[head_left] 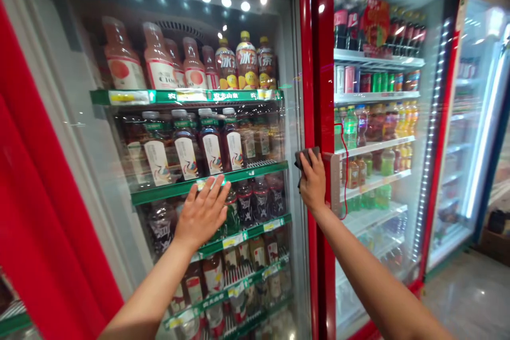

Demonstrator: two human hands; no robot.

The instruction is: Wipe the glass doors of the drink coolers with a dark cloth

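Note:
Flat against the glass door (258,21) of a red-framed drinks fridge, my left hand (203,212) has its fingers spread and holds nothing. Behind the glass, shelves carry dark bottles with white labels (186,151), pink bottles (119,56) and yellow-capped bottles (247,61). My right hand (313,180) is closed on a dark cloth (308,155), which lies at the right edge of the door, on the red frame (305,90). Part of the cloth is hidden under the fingers.
To the right stands a second fridge with a pale vertical handle (333,183), a red cord (346,170) and shelves of cans and bottles. Another lit fridge (458,143) is beyond it. Grey floor (466,297) shows at lower right.

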